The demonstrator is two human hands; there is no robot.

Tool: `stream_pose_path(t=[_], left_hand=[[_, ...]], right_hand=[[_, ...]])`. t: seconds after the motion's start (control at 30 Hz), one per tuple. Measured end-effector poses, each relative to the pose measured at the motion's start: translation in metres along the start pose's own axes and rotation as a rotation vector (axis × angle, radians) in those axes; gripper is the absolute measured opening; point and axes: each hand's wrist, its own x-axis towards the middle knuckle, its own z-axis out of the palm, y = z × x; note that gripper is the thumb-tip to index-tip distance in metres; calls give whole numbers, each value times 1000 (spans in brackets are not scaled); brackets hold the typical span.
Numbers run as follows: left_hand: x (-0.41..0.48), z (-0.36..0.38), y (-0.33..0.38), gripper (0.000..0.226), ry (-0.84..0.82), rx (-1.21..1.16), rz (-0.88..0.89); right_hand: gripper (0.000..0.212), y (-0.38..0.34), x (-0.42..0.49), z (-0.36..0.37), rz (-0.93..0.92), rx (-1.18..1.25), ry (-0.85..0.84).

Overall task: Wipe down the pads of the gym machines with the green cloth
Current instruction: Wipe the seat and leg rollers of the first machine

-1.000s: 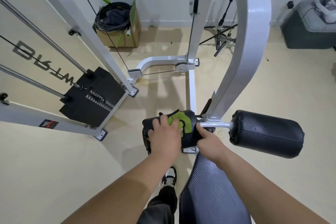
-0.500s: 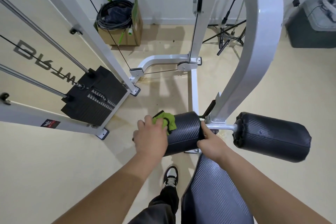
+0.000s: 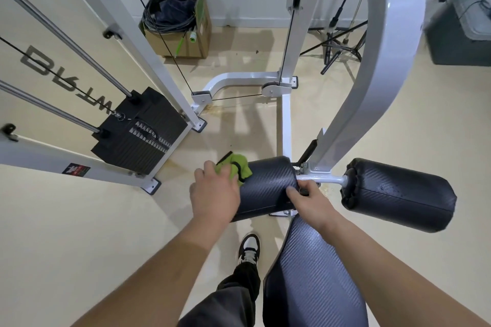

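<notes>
My left hand [image 3: 214, 194] grips the green cloth [image 3: 236, 168] and holds it against the left end of the left black roller pad [image 3: 268, 184]. Most of the cloth is hidden under my fingers. My right hand [image 3: 309, 200] grips the right end of that same roller pad, beside the white axle [image 3: 322, 179]. The right black roller pad [image 3: 398, 194] sticks out to the right, untouched. The long black seat pad [image 3: 313, 273] lies below my right forearm.
The white machine frame [image 3: 372, 74] rises behind the rollers. A black weight stack [image 3: 138, 138] with guide rods stands at left. A cardboard box with coiled cables [image 3: 183, 24] sits by the wall, a tripod [image 3: 342, 37] and a dark bin [image 3: 462, 34] at right. My shoe [image 3: 248, 247] is on the floor.
My left hand slid the cloth leftward along the left roller pad to its outer end. My right hand moved from the axle onto the pad's right end.
</notes>
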Motion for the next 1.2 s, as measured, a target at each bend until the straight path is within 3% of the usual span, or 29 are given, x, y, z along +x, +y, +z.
stream_pose_path(t=[0.2,0.27,0.33,0.4,0.53,0.63,0.7,0.77,0.87,1.0,1.1,1.2], left_hand=[[-40,7,-12,41,4,34,320],[-20,-1,-19,39,-3,60,254],[4,-5,-2,44,-6,43,75],[16,-7,30,51,-55,32,51],[-12,2,79,56,-103,12,396],[-3,2,60,53,-114,9,536],[13,-2,29,46,-90,23,452],[25,-5,2,40,-96,2,220],[20,-6,13,36,-97,-24,31],[-1,2,75,42,-67,-84,318],[9,2,78,47,-115,-98,515],[23,0,38,43,-82,-33,441]], right_hand=[[49,-5,13,12,-84,-201,130],[50,-2,15,14,-116,-235,157],[55,-2,17,13,-120,-264,158],[59,-4,21,11,-118,-303,130],[39,-10,24,3,-114,-292,78],[35,-8,22,1,-124,-285,60],[45,-8,22,1,-137,-251,74],[50,-6,26,2,-140,-234,59],[49,-4,29,0,-141,-235,52],[37,-5,31,0,-142,-234,72],[27,-2,32,1,-136,-249,73],[42,-2,30,-1,-151,-177,68]])
